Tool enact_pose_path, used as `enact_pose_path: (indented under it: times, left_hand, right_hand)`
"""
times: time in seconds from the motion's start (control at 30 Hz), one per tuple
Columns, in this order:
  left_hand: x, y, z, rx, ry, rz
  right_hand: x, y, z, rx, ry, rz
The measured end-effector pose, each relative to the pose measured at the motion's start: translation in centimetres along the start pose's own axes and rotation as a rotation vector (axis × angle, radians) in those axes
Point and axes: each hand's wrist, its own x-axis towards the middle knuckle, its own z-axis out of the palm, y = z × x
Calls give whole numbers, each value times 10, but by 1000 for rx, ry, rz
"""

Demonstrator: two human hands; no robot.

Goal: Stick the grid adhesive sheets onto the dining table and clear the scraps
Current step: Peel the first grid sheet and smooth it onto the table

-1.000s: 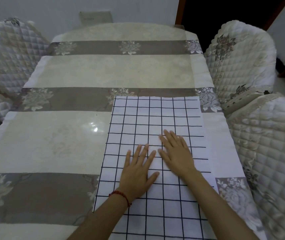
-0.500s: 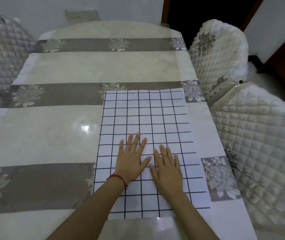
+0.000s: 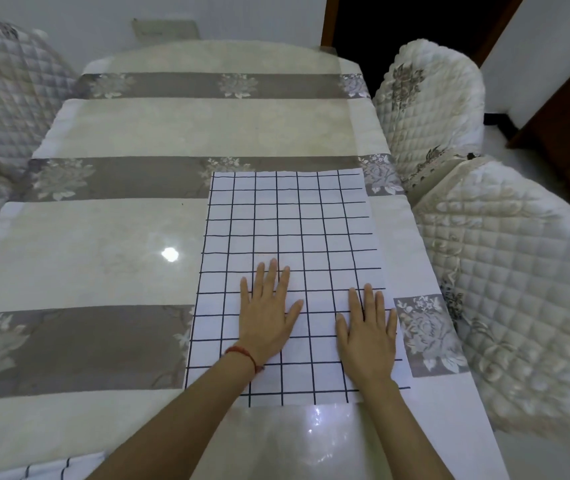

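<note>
A white adhesive sheet with a black grid lies flat on the right half of the dining table, which has a glossy cover with cream and grey floral stripes. My left hand, with a red cord at the wrist, presses palm-down on the sheet's lower middle, fingers spread. My right hand lies flat near the sheet's right edge, a hand's width from the left one. Another piece of grid sheet shows at the bottom left corner of the view.
Quilted white chairs stand close on the right, at the back right and on the left. A small plaque leans on the wall behind the table. A dark doorway opens at the back right.
Both hands have slid toward me along the sheet. My right hand has then moved outward to the sheet's right edge, so the hands are now apart. The sheet's near edge has come into view.
</note>
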Motion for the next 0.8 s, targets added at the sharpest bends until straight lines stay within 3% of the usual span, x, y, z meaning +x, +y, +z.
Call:
enact_pose_path:
  times: [0.5,0.7,0.8]
  left_hand:
    - [-51,-36,-1,1,11,-127]
    - [-56,-37,-12,-22,-86,-173]
    - [-74,-44,-30,-106,-108,-152]
  right_hand:
    - [0,2,0,33,14,-15]
    - [-3,1,-9,53,-20,-20]
    - [-14,-9,-21,178,-31,-35]
